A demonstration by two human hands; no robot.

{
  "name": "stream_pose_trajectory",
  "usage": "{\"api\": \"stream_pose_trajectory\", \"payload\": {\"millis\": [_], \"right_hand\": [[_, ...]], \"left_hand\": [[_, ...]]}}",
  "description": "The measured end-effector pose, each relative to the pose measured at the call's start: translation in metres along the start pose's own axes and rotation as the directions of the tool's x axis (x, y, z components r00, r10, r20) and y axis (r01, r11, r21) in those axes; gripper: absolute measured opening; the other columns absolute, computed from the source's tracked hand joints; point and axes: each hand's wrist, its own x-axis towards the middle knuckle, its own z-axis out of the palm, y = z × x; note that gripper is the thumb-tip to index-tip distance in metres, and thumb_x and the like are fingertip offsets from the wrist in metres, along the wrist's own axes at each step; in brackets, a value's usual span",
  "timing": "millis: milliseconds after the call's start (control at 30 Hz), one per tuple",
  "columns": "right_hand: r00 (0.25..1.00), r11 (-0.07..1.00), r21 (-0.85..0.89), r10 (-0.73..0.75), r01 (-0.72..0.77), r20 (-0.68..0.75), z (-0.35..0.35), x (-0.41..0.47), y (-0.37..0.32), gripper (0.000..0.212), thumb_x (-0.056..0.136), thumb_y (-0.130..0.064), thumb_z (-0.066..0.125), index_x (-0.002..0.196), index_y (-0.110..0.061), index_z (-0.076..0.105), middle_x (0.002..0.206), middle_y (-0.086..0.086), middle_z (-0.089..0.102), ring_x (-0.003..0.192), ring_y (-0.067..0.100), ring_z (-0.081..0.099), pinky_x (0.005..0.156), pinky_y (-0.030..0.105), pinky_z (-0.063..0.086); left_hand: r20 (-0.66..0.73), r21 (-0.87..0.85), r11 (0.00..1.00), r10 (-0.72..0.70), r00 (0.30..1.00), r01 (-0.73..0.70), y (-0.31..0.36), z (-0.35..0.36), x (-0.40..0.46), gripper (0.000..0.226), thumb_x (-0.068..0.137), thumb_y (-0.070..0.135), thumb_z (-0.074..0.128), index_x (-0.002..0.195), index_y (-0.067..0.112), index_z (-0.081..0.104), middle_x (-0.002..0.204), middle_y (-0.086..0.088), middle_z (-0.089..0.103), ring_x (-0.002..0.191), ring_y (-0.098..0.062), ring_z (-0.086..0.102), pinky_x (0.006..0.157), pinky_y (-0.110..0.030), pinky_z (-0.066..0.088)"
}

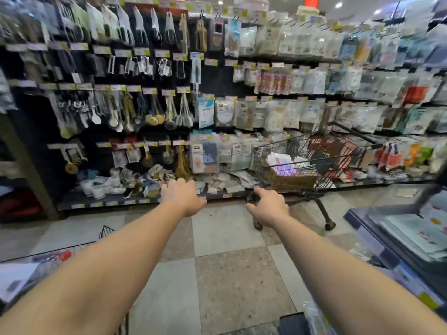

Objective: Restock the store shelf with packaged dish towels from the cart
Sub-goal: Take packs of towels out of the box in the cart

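- While the packs [287, 163] lie piled in the cart [314, 163], which stands just beside the shelf [145, 198], your hands are out over the floor [217, 262], apart from each other.
- Your left hand [181, 195] reaches toward the shelf's bottom level, fingers loosely bent, holding nothing.
- Your right hand [267, 206] has its fingers curled; something dark shows at them, but blur hides whether you grip it.
- More packs hang on hooks [278, 112] above the cart.
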Motion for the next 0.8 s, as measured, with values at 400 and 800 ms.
{"api": "stream_pose_trajectory", "payload": {"millis": [400,800], "right_hand": [[0.998,0.999,0.016,-0.036,0.035,0.045,-0.005,0.22,0.003,0.062,0.092,-0.049,0.056,0.149,-0.031,0.038,0.147,0.007,0.044,0.135,0.032,0.04,0.106,0.042,0.039],[0.993,0.998,0.025,-0.062,0.059,0.1,0.012,0.418,-0.006,0.057,0.091,-0.042,0.056,0.144,-0.026,0.043,0.141,0.01,0.048,0.132,0.033,0.042,0.102,0.041,0.041]], "left_hand": [[0.031,0.016,0.994,-0.107,0.994,0.107,0.024,0.01,0.201,0.068,0.086,0.068,0.052,0.139,0.025,0.049,0.14,-0.006,0.051,0.131,-0.03,0.044,0.108,-0.045,0.035],[0.085,-0.01,0.987,-0.161,0.983,0.163,0.027,0.034,0.387,0.068,0.087,0.067,0.052,0.139,0.024,0.047,0.141,-0.006,0.05,0.131,-0.03,0.045,0.106,-0.043,0.037]]}}
